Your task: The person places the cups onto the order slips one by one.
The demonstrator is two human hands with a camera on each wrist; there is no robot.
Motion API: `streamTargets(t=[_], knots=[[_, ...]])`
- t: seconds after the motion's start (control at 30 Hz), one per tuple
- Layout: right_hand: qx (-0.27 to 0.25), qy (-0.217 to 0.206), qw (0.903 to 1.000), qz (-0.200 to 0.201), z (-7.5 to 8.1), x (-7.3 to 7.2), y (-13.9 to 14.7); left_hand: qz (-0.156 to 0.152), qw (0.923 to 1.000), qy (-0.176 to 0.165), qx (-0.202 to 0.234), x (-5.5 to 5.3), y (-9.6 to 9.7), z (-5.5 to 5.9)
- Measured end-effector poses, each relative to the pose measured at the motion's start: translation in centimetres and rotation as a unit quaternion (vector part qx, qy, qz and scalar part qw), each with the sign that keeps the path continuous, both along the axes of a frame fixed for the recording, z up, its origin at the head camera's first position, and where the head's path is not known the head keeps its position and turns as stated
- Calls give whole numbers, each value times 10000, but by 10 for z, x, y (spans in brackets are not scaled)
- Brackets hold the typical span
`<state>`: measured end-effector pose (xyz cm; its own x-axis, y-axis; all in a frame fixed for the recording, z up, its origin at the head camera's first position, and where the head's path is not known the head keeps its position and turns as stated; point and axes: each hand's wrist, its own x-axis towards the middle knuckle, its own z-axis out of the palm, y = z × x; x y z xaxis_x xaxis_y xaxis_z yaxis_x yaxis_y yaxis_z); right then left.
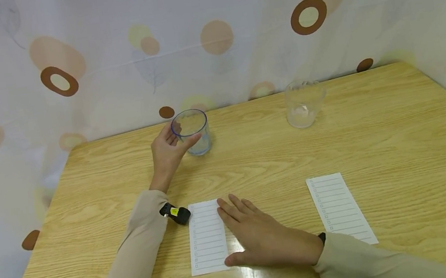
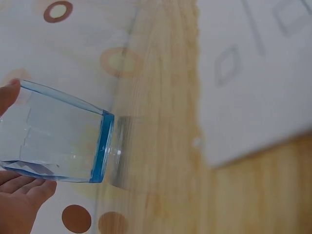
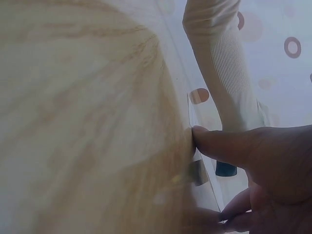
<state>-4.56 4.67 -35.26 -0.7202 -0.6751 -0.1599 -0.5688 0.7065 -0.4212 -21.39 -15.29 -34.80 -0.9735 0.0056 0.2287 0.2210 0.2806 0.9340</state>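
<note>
A clear drinking glass with a blue rim and bluish base stands upright near the table's back edge, left of centre. My left hand holds it from the left, thumb on the near side and fingers around the far side. In the left wrist view the glass lies between thumb and fingers, its base at the tabletop. My right hand is spread flat over the table, fingertips and thumb touching the right edge of a lined white checklist sheet. The right wrist view shows the thumb against the paper's edge.
A second clear glass stands at the back right. Another lined sheet lies to the right, partly behind my right forearm. A patterned curtain hangs along the back of the wooden table.
</note>
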Motion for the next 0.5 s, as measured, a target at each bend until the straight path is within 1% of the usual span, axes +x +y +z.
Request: streamTargets(t=[0.2,0.5], knots=[[-10,-1,10000,-19,-1,0,-1,-69,9997,176,137,1,-2,0],[10,17,10000,7,0,0,-1,-122,9994,327,16,10,-7,6]])
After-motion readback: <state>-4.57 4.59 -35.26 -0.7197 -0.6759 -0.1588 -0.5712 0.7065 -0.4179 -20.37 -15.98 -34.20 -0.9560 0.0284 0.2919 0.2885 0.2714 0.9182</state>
